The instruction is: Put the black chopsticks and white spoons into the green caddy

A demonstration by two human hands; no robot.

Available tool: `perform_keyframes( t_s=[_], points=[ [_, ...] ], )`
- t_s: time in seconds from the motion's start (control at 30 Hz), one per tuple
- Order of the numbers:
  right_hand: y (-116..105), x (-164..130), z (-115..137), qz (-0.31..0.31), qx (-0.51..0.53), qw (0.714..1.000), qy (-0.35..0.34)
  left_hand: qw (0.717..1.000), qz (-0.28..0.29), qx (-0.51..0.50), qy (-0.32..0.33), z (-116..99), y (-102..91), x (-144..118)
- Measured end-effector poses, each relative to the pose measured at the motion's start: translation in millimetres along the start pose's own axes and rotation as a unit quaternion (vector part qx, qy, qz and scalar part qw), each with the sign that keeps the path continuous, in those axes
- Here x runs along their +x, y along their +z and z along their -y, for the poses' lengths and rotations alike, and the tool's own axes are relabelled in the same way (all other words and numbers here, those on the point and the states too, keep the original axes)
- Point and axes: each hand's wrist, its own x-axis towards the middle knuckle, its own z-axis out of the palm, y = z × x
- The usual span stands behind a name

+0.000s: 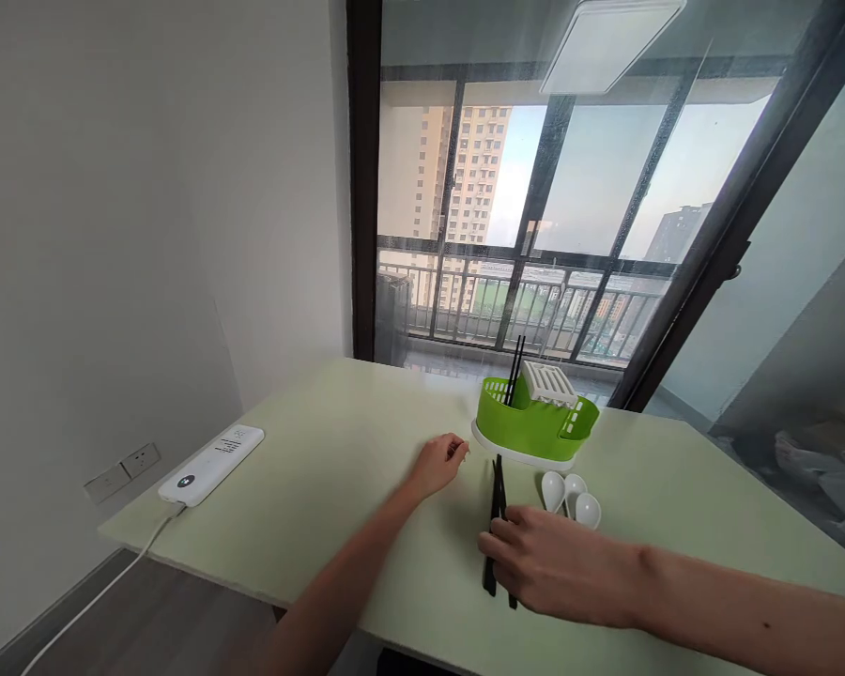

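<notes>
Thin black chopsticks [497, 498], a loose bundle of long stiff rods: lying flat on the pale green tabletop [338, 469], toward its near edge, pointing away toward the far edge. Just in front of the green plastic cutlery drainer on a white base [535, 427], near the tabletop's far edge.

Right hand [556, 568]: laid over the near ends of the rods, fingertips [497, 543] touching them. Grip narrow, closing on the bundle; full closure not confirmable, since the hand hides the near ends.

Left hand [440, 463]: resting on the tabletop left of the rods, apart from them, fingers loosely curled, nothing visibly held.

Handling, as judged:
- Light, rigid, not fragile.
- Smooth dark finish, likely slippery; round or near-round section, prone to rolling and to fanning apart when lifted as a group.
- Low profile against the tabletop; a pinch from both sides needed to get under them.
- Best hold: thick near ends for upright insertion, or closer to the middle for balance.

Nearby:
- Further black chopsticks [515, 371] standing upright in the drainer beside a white slotted insert [547, 382].
- Three white ceramic-looking spoons [570, 498] lying just right of the rods, near the right hand; smooth and breakable, to be kept clear.
- White power strip with cable [211, 463] at the tabletop's left edge, well apart.
</notes>
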Motion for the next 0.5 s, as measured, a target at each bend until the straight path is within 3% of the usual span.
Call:
perform_keyframes(
  t_s=[0.17,0.27,0.37,0.5],
  points=[
    [-25,8,13,-0.031,-0.042,0.999,0.010,0.985,0.071,-0.132,-0.080,-20,-1.0,-3],
    [-27,12,19,-0.039,-0.053,0.998,0.023,0.937,0.195,-0.237,-0.170,-33,-5.4,-6],
    [-21,13,20,-0.040,-0.060,0.997,0.028,0.877,0.313,-0.315,-0.182,-41,-13.8,-9],
    [-7,9,16,-0.041,-0.053,0.997,0.033,0.860,0.321,-0.353,-0.181,-41,-20.5,-9]
  ],
)
